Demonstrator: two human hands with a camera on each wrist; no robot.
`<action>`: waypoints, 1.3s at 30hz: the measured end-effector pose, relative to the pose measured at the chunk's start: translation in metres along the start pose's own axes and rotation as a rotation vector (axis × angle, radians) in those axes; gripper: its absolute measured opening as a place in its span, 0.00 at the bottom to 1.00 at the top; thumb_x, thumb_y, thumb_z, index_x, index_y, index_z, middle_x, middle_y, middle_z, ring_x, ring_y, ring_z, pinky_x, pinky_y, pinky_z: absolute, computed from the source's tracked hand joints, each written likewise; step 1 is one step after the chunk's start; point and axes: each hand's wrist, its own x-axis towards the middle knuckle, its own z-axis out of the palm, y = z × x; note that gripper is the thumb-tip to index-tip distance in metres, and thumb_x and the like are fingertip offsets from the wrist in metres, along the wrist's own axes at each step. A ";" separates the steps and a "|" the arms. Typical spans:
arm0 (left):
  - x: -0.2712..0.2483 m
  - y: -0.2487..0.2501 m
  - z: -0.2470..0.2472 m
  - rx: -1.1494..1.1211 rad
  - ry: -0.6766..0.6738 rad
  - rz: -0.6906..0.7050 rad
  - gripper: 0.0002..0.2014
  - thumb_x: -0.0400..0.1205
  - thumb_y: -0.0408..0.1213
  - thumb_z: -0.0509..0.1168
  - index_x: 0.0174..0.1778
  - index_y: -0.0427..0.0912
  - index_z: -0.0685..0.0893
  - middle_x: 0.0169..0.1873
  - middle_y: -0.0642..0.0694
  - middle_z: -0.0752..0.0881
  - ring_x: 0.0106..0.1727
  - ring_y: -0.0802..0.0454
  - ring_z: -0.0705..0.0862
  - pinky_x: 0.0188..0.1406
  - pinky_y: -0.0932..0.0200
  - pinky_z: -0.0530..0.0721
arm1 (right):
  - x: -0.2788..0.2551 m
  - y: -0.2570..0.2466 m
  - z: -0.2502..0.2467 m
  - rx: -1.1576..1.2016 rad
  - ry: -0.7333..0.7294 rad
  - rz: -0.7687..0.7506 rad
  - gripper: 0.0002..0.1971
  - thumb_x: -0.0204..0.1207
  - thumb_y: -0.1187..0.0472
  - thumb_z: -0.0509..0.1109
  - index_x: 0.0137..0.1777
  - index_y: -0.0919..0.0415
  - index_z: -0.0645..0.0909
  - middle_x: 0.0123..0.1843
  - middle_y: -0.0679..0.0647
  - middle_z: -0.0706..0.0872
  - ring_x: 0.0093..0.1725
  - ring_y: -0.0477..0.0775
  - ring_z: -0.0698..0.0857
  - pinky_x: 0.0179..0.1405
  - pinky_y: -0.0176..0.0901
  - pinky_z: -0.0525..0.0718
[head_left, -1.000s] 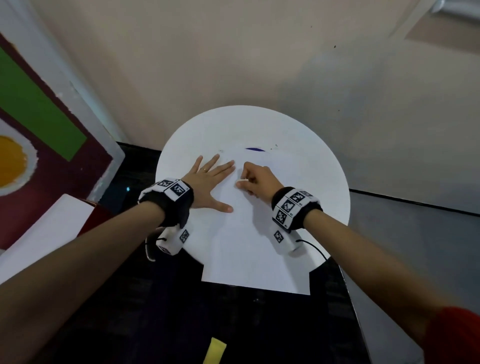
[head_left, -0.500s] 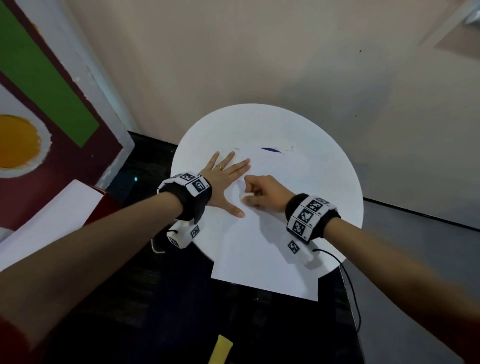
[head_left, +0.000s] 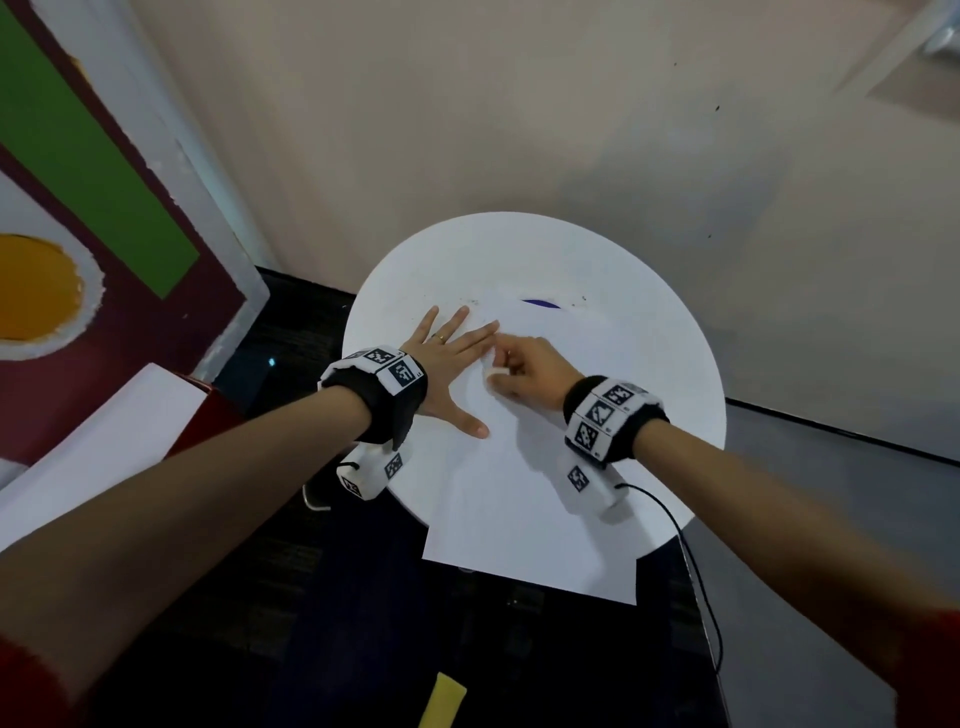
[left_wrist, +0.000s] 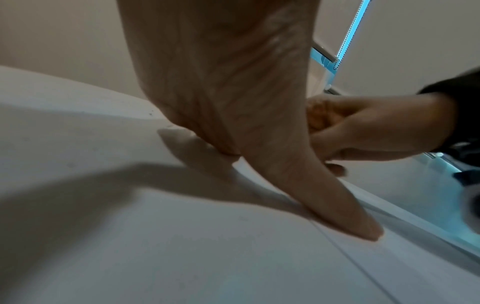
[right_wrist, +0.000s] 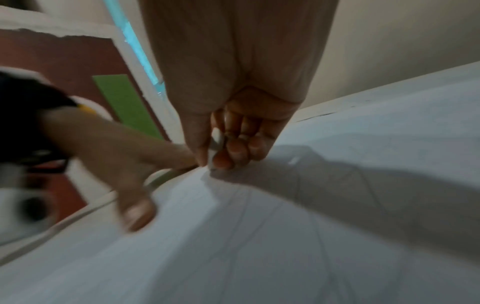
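Observation:
A white paper sheet (head_left: 519, 493) lies on a round white table (head_left: 649, 338) and overhangs its near edge. My left hand (head_left: 447, 358) presses flat on the sheet's left part, fingers spread, thumb out; the left wrist view shows the same hand (left_wrist: 233, 102) from beneath. My right hand (head_left: 524, 371) is curled just right of it, and between thumb and fingers it pinches a small white piece (head_left: 495, 372) held down on the paper. That piece (right_wrist: 217, 136) shows in the right hand (right_wrist: 233, 123) in the right wrist view. What the piece is I cannot tell.
A short purple mark (head_left: 540, 303) sits beyond the hands. A maroon board (head_left: 104, 208) with a green stripe and yellow circle leans at the left, above a white-topped red box (head_left: 104, 431). A yellow strip (head_left: 441, 701) lies on the dark floor. A black cable (head_left: 691, 561) hangs off the table's right.
My right hand has slid with the white piece up and left, close to the left index fingertip. The left hand stays flat on the sheet. The head view has shifted.

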 end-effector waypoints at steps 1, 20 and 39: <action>0.000 0.000 0.000 -0.002 0.000 -0.003 0.67 0.60 0.84 0.56 0.83 0.51 0.30 0.81 0.61 0.28 0.81 0.48 0.24 0.78 0.39 0.26 | -0.008 -0.002 0.004 0.012 -0.077 -0.006 0.10 0.71 0.71 0.70 0.34 0.63 0.71 0.27 0.58 0.74 0.24 0.51 0.72 0.27 0.40 0.73; -0.001 0.001 0.000 -0.011 0.012 -0.001 0.66 0.60 0.84 0.57 0.84 0.51 0.31 0.81 0.61 0.28 0.81 0.48 0.24 0.78 0.39 0.25 | -0.019 0.003 0.008 0.081 -0.111 0.019 0.12 0.71 0.72 0.71 0.34 0.66 0.69 0.26 0.57 0.72 0.25 0.50 0.70 0.25 0.36 0.71; -0.002 0.003 -0.004 -0.027 -0.025 -0.011 0.67 0.60 0.83 0.59 0.83 0.52 0.29 0.80 0.61 0.27 0.81 0.47 0.25 0.77 0.39 0.25 | -0.014 0.010 -0.008 0.159 -0.146 0.083 0.12 0.72 0.74 0.71 0.35 0.65 0.70 0.28 0.60 0.72 0.28 0.54 0.71 0.27 0.42 0.72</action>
